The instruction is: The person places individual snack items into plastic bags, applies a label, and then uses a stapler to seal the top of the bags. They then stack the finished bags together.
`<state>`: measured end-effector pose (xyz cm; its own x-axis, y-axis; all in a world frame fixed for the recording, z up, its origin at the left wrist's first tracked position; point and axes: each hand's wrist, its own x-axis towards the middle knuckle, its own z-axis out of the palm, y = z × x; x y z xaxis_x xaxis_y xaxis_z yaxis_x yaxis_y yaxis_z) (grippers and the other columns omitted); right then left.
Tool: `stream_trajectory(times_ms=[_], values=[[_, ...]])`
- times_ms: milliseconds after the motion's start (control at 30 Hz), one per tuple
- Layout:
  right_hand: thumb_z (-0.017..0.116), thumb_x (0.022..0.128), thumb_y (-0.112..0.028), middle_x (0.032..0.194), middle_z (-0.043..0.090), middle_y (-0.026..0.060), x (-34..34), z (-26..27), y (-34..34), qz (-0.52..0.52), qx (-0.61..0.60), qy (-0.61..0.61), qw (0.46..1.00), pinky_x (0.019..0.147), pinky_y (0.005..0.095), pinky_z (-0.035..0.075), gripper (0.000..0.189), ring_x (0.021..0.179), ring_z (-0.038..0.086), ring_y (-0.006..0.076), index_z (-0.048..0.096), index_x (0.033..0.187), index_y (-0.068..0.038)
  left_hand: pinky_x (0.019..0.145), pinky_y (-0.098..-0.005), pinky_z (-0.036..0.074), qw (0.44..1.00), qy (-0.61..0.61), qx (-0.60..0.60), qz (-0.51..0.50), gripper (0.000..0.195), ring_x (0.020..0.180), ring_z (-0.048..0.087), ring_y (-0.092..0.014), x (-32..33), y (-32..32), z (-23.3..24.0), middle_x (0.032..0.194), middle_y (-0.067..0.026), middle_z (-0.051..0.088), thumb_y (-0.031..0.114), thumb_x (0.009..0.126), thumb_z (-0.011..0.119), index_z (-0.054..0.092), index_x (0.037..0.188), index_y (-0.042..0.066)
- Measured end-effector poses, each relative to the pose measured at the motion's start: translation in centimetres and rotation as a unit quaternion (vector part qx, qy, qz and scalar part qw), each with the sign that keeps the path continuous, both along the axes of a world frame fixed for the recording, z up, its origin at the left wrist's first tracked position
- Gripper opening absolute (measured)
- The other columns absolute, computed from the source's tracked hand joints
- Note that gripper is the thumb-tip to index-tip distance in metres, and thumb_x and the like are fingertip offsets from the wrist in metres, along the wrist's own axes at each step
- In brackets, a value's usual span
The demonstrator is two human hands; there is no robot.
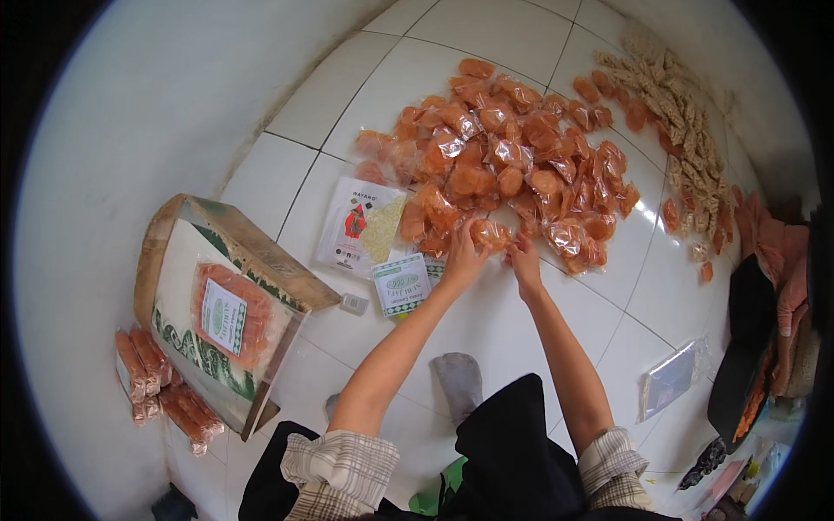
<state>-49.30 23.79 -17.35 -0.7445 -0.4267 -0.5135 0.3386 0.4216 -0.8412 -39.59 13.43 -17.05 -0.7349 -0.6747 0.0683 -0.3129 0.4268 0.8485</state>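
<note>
My left hand (465,255) and my right hand (523,260) hold a small clear plastic packet of orange chips (490,235) between them, at the near edge of a pile of similar packets (502,143) on the tiled floor. The left fingers grip the packet's left end; the right fingertips are at its right end. Left of my left hand lie a stack of printed labels (400,284) and a white printed pouch (359,225).
At left a low wooden table (260,244) carries a larger labelled bag of orange chips (260,312); bundled packets (186,410) lie beside it. Strings of beige packets (690,124) lie far right. Nearer are a pack of clear plastic bags (671,381) and a black container (736,391).
</note>
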Motion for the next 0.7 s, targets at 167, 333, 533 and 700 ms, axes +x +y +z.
stream_trajectory(times_ms=[167,333,533,700], values=[[0.059,0.085,-0.017,0.093,0.058,0.0040,-0.3,2.5,-0.4,-0.100,-0.105,-0.166,0.975,0.073,0.0249,0.043,0.039,0.080,0.053,0.0107,0.048,0.118,0.000,0.087,-0.0363,0.042,0.958,-0.048,0.279,0.037,0.055,0.104,0.051,-0.029,-1.8,0.8,2.5,0.113,-0.0199,0.048,0.016,0.079,0.066,0.035,0.121,0.000],[0.064,0.083,-0.018,0.097,0.058,0.0037,1.6,8.1,-2.2,0.018,-0.222,-0.074,0.972,0.076,0.0266,0.044,0.034,0.086,0.054,0.0117,0.052,0.110,-0.001,0.080,-0.0324,0.047,0.961,0.108,0.234,0.095,0.045,0.095,0.055,-0.020,1.5,-1.1,5.8,0.106,-0.0115,0.053,0.015,0.078,0.068,0.041,0.112,0.002],[0.046,0.091,-0.024,0.112,0.054,0.0111,5.4,20.4,-3.2,0.084,-0.396,-0.262,0.876,0.095,0.0341,0.043,0.042,0.096,0.057,0.0184,0.040,0.126,0.000,0.076,-0.0305,0.050,0.982,0.185,0.019,0.002,0.030,0.091,0.058,-0.021,8.1,-3.9,20.3,0.096,-0.0070,0.054,-0.007,0.071,0.065,0.053,0.095,0.007],[0.050,0.092,-0.028,0.106,0.057,0.0112,11.0,26.1,-4.5,0.197,-0.367,-0.366,0.832,0.086,0.0321,0.049,0.044,0.084,0.060,0.0157,0.043,0.123,0.002,0.085,-0.0363,0.049,0.945,0.191,-0.247,-0.102,0.040,0.100,0.055,-0.026,17.3,-6.1,26.4,0.102,-0.0074,0.055,-0.014,0.061,0.065,0.054,0.092,0.009]])
